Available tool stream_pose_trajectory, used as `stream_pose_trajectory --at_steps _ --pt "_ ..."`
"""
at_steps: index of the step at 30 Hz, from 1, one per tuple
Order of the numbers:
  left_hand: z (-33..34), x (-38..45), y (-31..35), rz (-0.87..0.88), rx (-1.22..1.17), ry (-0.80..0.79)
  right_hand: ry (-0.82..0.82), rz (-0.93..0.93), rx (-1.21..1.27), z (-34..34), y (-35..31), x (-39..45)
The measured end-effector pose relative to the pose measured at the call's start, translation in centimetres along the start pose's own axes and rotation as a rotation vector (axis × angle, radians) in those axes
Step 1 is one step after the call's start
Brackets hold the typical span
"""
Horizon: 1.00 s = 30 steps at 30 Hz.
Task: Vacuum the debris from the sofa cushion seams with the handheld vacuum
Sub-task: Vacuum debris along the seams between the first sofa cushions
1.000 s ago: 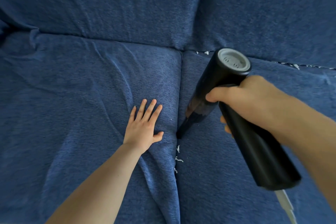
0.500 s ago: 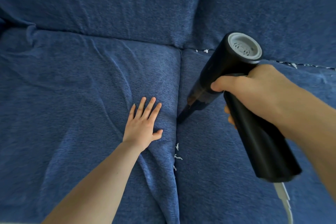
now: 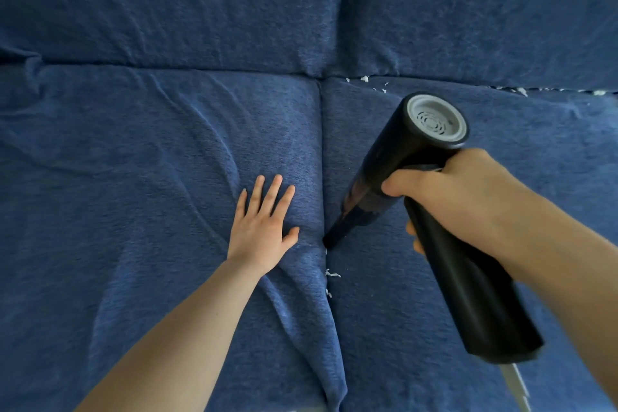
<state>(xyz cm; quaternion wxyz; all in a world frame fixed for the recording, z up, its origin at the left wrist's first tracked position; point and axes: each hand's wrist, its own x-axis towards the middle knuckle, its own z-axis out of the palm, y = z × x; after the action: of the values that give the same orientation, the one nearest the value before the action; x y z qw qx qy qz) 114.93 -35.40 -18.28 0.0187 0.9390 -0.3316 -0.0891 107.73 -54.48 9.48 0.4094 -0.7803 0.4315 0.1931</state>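
My right hand (image 3: 468, 197) is gripping the vacuum (image 3: 434, 211), its nozzle sitting in the middle seam (image 3: 322, 157). My left hand (image 3: 262, 227) is pressing flat, spreading the cushion (image 3: 133, 177); I should be drawing slowly toward the near scraps (image 3: 331, 274).

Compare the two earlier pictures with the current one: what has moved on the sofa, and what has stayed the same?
The vacuum first slid away along the seam between the seat cushions, then came back toward the person, its nozzle tip now just above the white scraps. The right hand grips the vacuum throughout. The left hand stays flat on the left cushion, and the scraps lie as before.
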Motion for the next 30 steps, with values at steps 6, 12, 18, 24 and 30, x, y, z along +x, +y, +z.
stream_pose_trajectory --at_steps 6,12,18,24,30 --pt "0.1 -0.9 0.2 -0.002 -0.011 -0.004 -0.003 0.001 -0.031 2.1 0.2 -0.6" --pt "0.2 -1.4 0.2 0.014 0.001 -0.021 0.023 -0.026 -0.05 1.4 0.5 -1.1" --pt "-0.1 -1.5 0.3 0.01 -0.004 -0.054 0.019 -0.015 -0.034 1.5 0.9 -2.0" --pt "0.0 -2.4 0.1 0.037 0.013 -0.029 0.023 -0.045 0.065 0.1 0.9 -3.3" --pt "0.2 -2.5 0.1 0.043 0.024 -0.029 0.027 -0.029 0.121 0.5 1.3 -3.6"
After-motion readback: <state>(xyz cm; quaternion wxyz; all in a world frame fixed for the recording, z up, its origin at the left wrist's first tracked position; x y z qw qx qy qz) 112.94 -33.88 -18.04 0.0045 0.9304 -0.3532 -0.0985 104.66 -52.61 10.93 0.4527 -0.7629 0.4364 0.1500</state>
